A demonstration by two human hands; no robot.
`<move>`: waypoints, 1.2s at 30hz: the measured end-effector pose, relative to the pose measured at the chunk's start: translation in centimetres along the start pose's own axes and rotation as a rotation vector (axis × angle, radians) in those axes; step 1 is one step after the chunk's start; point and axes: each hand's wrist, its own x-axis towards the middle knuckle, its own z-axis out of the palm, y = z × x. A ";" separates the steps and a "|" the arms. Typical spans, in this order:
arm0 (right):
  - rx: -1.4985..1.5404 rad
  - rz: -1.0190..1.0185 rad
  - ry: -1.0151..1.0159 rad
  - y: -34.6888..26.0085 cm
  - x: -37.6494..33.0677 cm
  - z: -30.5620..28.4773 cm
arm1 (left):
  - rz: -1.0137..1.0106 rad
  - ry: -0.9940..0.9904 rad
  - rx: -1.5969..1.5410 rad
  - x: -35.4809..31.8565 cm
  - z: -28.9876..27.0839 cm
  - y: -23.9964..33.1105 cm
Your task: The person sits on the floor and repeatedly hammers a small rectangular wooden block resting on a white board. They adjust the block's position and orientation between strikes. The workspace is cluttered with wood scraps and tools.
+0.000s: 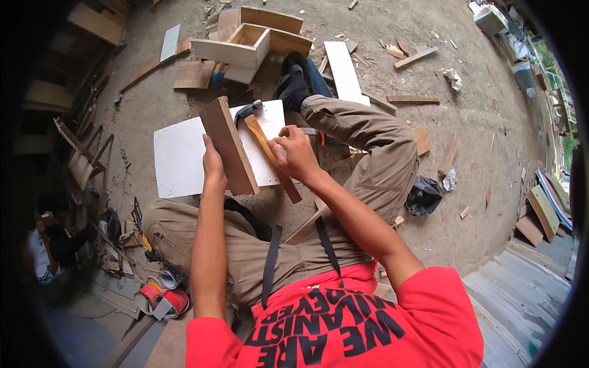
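My left hand [213, 164] grips the near left edge of a brown wooden board [228, 144], which is tilted up on its edge over a white panel [178, 158]. A claw hammer [261, 136] with a wooden handle lies slantwise just right of the board, its dark head at the far end. My right hand [296, 153] is closed, with fingers bent and pinched together against the right side of the hammer's handle. What sits between those fingertips is too small to make out. The white panel lies flat in front of my folded legs.
An open wooden box frame [248, 46] stands beyond my foot. Nearby lies a narrow white board [345, 72]. Wood offcuts [414, 99] are scattered over the dirt ground. A black plastic bag [423, 196] sits right of my knee, and red cans [172, 302] and a handsaw [140, 224] lie at left.
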 end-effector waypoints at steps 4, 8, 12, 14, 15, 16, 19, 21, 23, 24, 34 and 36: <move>-0.015 0.450 0.108 9.5 0.6 1.6 | -0.029 -0.006 0.009 -0.8 -0.9 0.7; -0.105 0.699 -0.372 19.3 -1.7 4.9 | -0.020 -0.091 -0.083 0.0 -0.6 0.5; -0.261 0.548 -0.149 21.6 -2.8 8.8 | -0.060 -0.175 -0.169 0.2 -1.5 -0.3; -0.336 0.483 -0.104 23.4 -2.9 9.9 | -0.086 -0.178 -0.194 -0.3 -1.6 -0.6; -0.327 0.485 -0.106 23.4 -2.8 10.2 | -0.094 -0.170 -0.212 -0.6 -1.7 -0.5; -0.319 0.489 -0.106 23.5 -2.9 10.5 | -0.103 -0.135 -0.229 -0.9 -1.8 -0.4; -0.309 0.575 -0.098 24.5 -2.9 11.0 | -0.120 -0.063 -0.239 -1.5 -1.1 0.1; -0.304 0.617 -0.128 24.7 -2.9 11.2 | -0.101 -0.022 -0.204 -1.7 -0.7 0.4; -0.296 0.616 -0.198 24.4 -2.7 11.0 | -0.108 -0.019 -0.222 -1.3 -1.0 -0.1; -0.314 0.570 -0.161 24.3 -2.8 11.1 | -0.113 -0.019 -0.230 -1.2 -1.0 -0.1; 0.472 0.717 -0.249 22.6 -0.2 10.5 | -0.052 -0.258 -0.246 -0.8 0.4 1.0; 0.877 0.764 -0.211 19.7 1.7 8.8 | -0.028 -0.280 -0.282 -0.8 1.3 1.6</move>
